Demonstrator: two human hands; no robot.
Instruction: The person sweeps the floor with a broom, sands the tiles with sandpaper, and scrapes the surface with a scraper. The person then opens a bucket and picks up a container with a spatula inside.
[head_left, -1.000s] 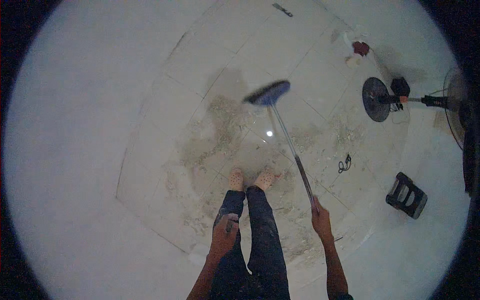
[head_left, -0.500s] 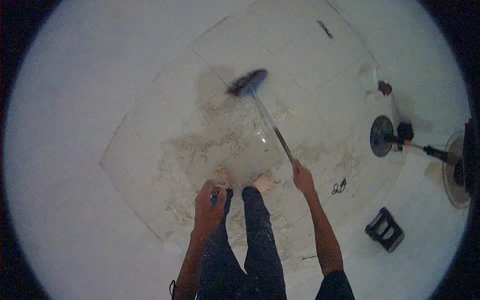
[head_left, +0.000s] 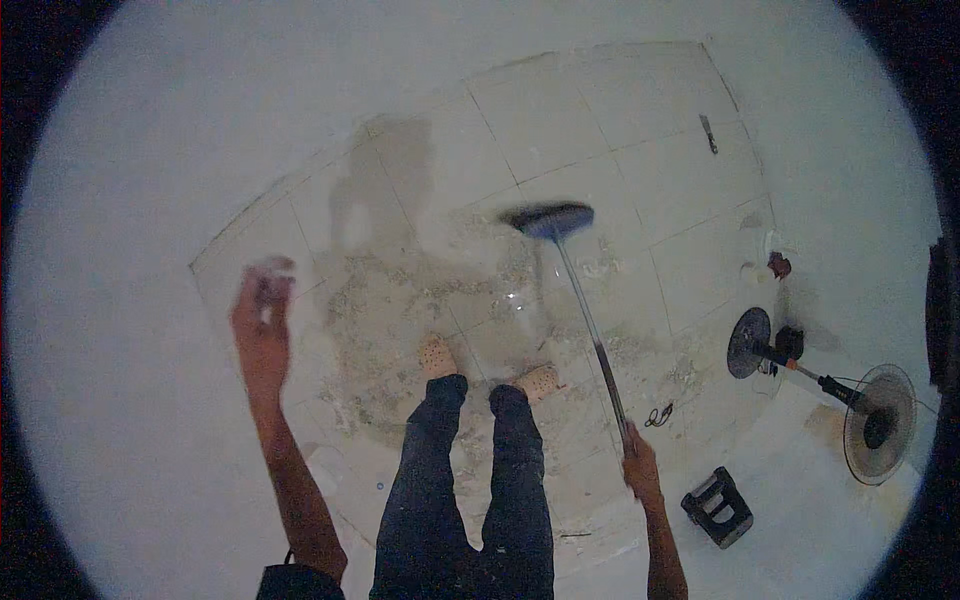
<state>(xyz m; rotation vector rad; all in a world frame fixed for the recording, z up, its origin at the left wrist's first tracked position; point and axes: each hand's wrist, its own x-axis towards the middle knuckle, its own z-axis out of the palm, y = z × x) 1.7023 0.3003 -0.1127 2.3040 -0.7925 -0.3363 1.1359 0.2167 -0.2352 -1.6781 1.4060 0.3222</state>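
My right hand (head_left: 641,466) is closed around the dark lower part of a long broom handle. The broom (head_left: 556,221) has a wide blue head with dark bristles, resting on the tiled floor ahead of me, right of centre. Out to the left, my left hand (head_left: 262,325) is raised with curled fingers. It is smeared by motion; something pale shows at its fingertips, too blurred to name. Scattered grey debris (head_left: 375,300) and a shiny wet-looking patch (head_left: 515,300) lie on the floor between my feet and the broom head.
A standing fan (head_left: 876,425) with a round dark base (head_left: 749,343) is at the right. Closer in are a black plastic stool (head_left: 718,508) and a coiled dark cord (head_left: 659,415). A dark knife-like tool (head_left: 709,135) lies far right near the wall. My clogs (head_left: 438,357) stand among the debris.
My left hand has swung up and out to the left, away from my legs. The broom and my right hand sit lower and further right in view, and the view itself has turned.
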